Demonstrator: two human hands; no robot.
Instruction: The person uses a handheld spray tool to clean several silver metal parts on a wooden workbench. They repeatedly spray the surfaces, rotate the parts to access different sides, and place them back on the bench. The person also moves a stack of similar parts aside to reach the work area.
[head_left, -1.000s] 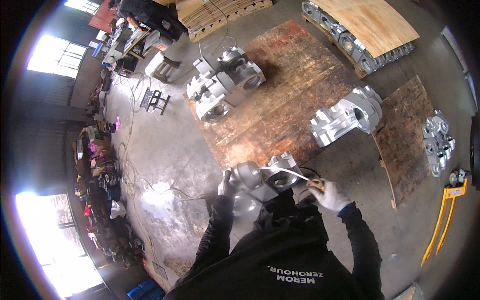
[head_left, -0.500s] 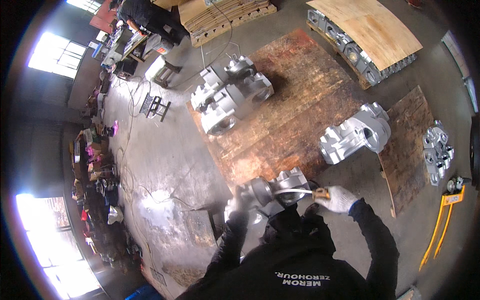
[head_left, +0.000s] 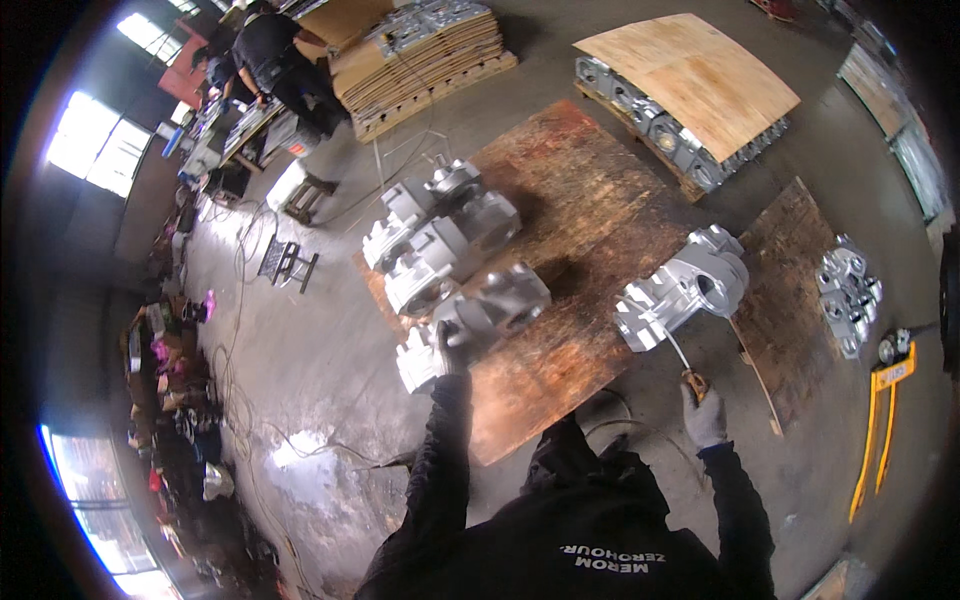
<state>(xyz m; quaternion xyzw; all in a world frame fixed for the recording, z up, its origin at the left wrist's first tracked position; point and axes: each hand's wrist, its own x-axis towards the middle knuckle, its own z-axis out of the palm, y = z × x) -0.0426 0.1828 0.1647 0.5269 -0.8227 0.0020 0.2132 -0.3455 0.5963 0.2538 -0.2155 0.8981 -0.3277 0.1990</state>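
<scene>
My gloved left hand (head_left: pixel 444 355) is at the near side of a silver metal casting (head_left: pixel 482 318), gripping it; its fingers are partly lost against the blurred grey metal. This casting lies at the left edge of a stained wooden table (head_left: pixel 560 350), beside two similar castings (head_left: pixel 440 262) farther back. In my gloved right hand (head_left: pixel 706 418) is a file-like tool with a wooden handle (head_left: pixel 694 382) and a long slim pale shaft (head_left: pixel 676 348). The shaft's far end overlaps another casting (head_left: pixel 690 282) at the table's right edge; whether they touch I cannot tell.
A plywood sheet (head_left: pixel 690 80) covers stacked castings at the back right. Stacked cardboard (head_left: pixel 430 75) stands at the back, near two people (head_left: pixel 280 60) at a bench. On the right are a wooden board (head_left: pixel 790 300), more castings (head_left: pixel 850 295) and a yellow pallet-truck handle (head_left: pixel 885 430). A cable crosses the left floor.
The casting at my left hand has moved forward from the table's near edge to beside the other two. My right hand, with the wooden-handled tool, has swung away to the right.
</scene>
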